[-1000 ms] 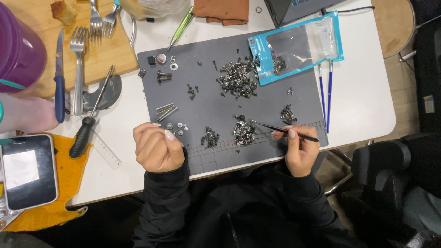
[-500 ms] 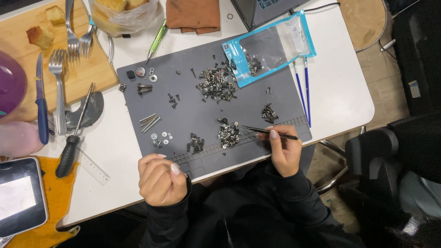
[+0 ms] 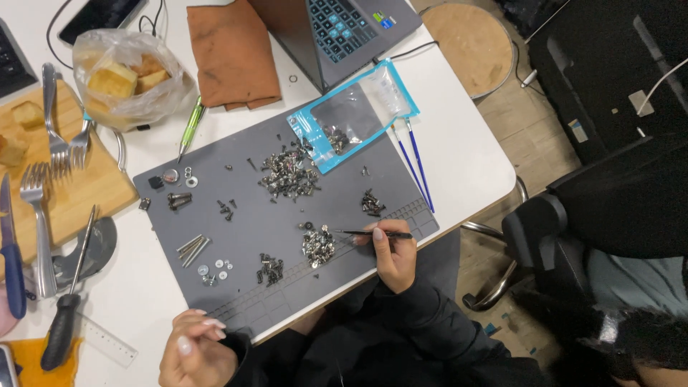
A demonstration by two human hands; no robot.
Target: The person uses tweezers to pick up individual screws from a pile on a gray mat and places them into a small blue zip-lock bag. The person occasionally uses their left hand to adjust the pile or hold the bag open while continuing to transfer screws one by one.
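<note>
While the right hand (image 3: 393, 256) pinches slim black metal tweezers (image 3: 373, 233) near the grey rubber mat's (image 3: 244, 215) front edge, their long axis points left at the small silvery screw pile (image 3: 317, 246) just beside the tips; the left hand (image 3: 195, 351), loosely curled and empty, rests well apart at the white table's (image 3: 466, 154) front edge.

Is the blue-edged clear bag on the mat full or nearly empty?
Nearly empty. The bag lies flat on the grey mat; only a small cluster of screws shows through its clear front.

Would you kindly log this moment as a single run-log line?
right hand: holds tweezers, tips at screw pile | left hand: curled at mat front edge, holding nothing visible | bag: on mat
</note>
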